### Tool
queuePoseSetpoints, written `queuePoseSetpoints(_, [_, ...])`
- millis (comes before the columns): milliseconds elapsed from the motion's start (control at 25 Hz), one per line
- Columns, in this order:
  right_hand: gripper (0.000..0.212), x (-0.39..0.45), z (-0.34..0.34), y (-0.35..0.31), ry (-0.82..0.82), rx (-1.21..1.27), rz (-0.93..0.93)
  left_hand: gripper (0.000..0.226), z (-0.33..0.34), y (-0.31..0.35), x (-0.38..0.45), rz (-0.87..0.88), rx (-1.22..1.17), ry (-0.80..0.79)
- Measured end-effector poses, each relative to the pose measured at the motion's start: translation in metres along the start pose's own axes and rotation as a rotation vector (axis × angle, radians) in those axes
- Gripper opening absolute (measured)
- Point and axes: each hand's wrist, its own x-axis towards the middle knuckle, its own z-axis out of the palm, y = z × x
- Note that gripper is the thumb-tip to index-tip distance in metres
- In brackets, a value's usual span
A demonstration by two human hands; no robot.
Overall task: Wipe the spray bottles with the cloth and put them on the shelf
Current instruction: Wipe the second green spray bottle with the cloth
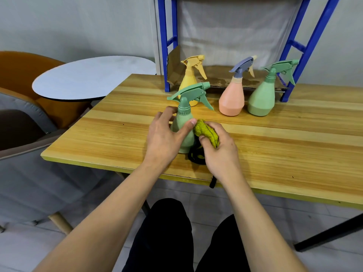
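**Green bottle steadied for wiping**

Head view: the left hand (164, 134) wraps the near green spray bottle (184, 132), thumb across its front, holding it upright on the wooden table (294, 138), likely so it cannot tip; the right hand (218, 150) clutches the bunched yellow-green cloth (206, 132) against the bottle's right side; the yellow bottle (191, 81), pink bottle (232, 99) and far green bottle (262, 99) wait before the blue shelf (167, 46), apparently unwiped.
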Motion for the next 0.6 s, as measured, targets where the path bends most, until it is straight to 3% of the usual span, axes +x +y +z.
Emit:
queuePoseSetpoints(120, [0.041,-0.007,0.003,-0.001,0.027,-0.038,-0.029,0.064,-0.004,-0.003,0.003,-0.057,0.009,-0.039])
queuePoseSetpoints(280, [0.046,-0.012,0.004,-0.007,0.146,0.053,-0.008,0.052,-0.026,-0.023,0.004,-0.056,-0.372,-0.389])
queuePoseSetpoints(440, [0.037,-0.005,0.009,-0.027,0.186,0.082,-0.171,0.051,-0.028,-0.030,-0.001,0.096,-0.255,-0.348])
queuePoseSetpoints(600, [0.038,0.004,0.012,-0.035,0.138,0.037,-0.256,0.049,-0.020,-0.025,-0.004,0.059,-0.305,-0.291])
